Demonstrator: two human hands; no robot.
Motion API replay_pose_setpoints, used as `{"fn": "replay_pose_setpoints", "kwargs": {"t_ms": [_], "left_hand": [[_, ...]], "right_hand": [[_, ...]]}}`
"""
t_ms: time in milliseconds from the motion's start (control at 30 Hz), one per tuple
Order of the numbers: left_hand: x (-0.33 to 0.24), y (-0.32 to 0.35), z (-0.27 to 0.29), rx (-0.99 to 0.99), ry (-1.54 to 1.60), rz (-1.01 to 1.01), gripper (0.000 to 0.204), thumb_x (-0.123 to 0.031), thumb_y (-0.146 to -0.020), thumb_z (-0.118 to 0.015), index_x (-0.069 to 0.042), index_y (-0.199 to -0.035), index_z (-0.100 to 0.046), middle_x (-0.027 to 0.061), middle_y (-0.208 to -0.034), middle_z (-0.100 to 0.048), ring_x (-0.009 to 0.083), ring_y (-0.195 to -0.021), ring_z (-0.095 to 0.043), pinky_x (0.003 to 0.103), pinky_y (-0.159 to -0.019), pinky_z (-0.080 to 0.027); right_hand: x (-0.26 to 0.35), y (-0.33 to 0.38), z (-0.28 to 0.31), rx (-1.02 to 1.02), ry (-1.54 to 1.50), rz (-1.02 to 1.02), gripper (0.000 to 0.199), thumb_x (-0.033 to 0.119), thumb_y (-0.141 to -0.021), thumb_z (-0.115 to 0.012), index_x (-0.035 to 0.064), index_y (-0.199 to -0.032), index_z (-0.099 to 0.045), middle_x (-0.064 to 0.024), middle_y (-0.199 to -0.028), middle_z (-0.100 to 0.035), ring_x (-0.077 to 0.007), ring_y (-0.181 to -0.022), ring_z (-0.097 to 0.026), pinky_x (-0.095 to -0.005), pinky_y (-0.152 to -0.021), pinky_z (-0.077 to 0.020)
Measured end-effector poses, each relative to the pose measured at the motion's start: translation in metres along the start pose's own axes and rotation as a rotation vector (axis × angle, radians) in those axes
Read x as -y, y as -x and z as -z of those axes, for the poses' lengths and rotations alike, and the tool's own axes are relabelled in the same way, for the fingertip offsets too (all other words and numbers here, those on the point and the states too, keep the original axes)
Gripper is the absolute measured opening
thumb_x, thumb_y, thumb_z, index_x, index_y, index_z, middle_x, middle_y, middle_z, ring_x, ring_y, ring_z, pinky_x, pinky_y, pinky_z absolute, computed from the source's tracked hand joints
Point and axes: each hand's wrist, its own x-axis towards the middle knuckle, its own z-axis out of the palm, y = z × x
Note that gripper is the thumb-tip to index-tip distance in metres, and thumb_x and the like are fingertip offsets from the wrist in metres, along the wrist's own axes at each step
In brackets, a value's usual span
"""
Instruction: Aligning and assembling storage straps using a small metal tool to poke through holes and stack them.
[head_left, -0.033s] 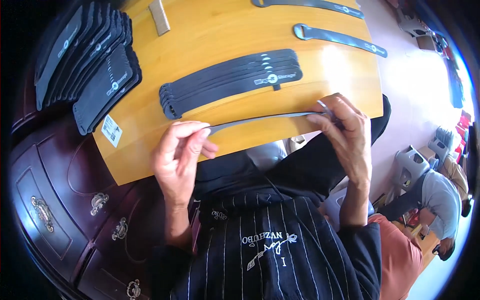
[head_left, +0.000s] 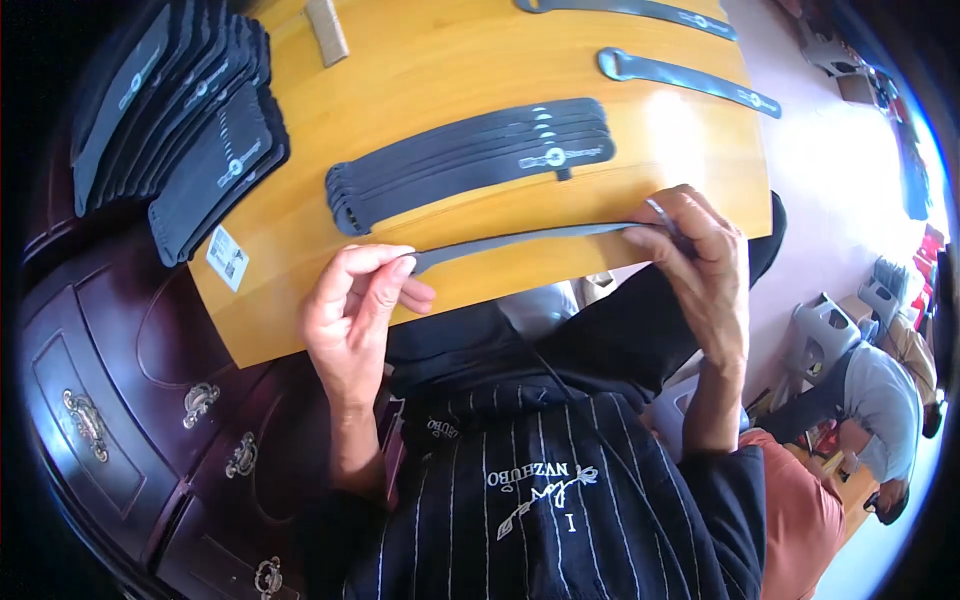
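A dark grey flat strap (head_left: 520, 240) is stretched between my two hands, bowed slightly upward, above the table's near edge. My left hand (head_left: 360, 305) pinches its left end between thumb and fingertips. At the other end my right hand (head_left: 695, 245) grips it with thumb and bent fingers; that end is partly hidden, and a ring-like shiny bit shows at the fingers. Just beyond the strap lies a fanned row of similar straps (head_left: 470, 165) with white printing, overlapping closely. Two single straps, a nearer one (head_left: 690, 82) and a farther one (head_left: 640, 12), lie apart at the far right.
Tall stacks of dark straps (head_left: 215, 150) stand along the left of the yellow wooden table (head_left: 290, 310). A white label (head_left: 227, 258) sticks near its left edge, and a small tan strip (head_left: 327, 32) lies farther back. Dark drawers (head_left: 90, 400) stand left. People (head_left: 880, 400) and stools (head_left: 825, 335) are at right.
The held strap is tilted a little, so more of its flat face shows. The table and its straps sit slightly farther right in view. Both hands keep their grip.
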Motion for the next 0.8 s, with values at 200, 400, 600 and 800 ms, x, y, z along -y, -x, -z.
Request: {"fn": "replay_pose_setpoints", "kwargs": {"t_ms": [200,400,600,800], "left_hand": [[0.01,0.001,0.014,-0.128,0.207,0.144,0.014,-0.001,-0.088,-0.065,0.006,-0.098,-0.062,0.0121,-0.078,-0.067,0.0188,-0.064,-0.068,0.027,-0.06,-0.056],[0.007,-0.006,0.02,-0.063,0.23,0.114,0.015,-0.002,-0.09,-0.061,0.006,-0.103,-0.062,0.0135,-0.084,-0.068,0.0194,-0.072,-0.069,0.027,-0.067,-0.056],[0.009,-0.006,0.025,-0.036,0.231,0.099,0.014,0.001,-0.091,-0.058,0.006,-0.104,-0.061,0.0118,-0.096,-0.064,0.0192,-0.08,-0.069,0.027,-0.07,-0.057],[0.013,-0.009,0.026,-0.133,0.051,-0.027,0.017,0.005,-0.088,-0.061,0.006,-0.105,-0.061,0.0096,-0.098,-0.061,0.0116,-0.071,-0.062,0.02,-0.059,-0.052]], "right_hand": [[0.001,-0.002,0.0,0.029,-0.175,-0.242,0.016,0.011,-0.083,-0.071,-0.0013,-0.093,-0.066,0.0015,-0.074,-0.062,-0.0038,-0.065,-0.051,-0.0204,-0.059,-0.0411],[0.019,-0.006,0.005,0.058,-0.258,-0.394,0.02,0.014,-0.088,-0.066,-0.0002,-0.102,-0.067,0.001,-0.083,-0.064,-0.0065,-0.081,-0.054,-0.0214,-0.079,-0.0404],[0.013,-0.009,0.0,0.038,-0.244,-0.413,0.018,0.016,-0.087,-0.068,0.0012,-0.098,-0.068,0.0011,-0.076,-0.061,-0.008,-0.074,-0.055,-0.0213,-0.074,-0.0399],[0.002,-0.011,0.0,-0.027,-0.134,-0.39,0.018,0.017,-0.08,-0.076,0.0046,-0.087,-0.065,0.0044,-0.075,-0.059,-0.004,-0.069,-0.05,-0.018,-0.067,-0.0366]]}}
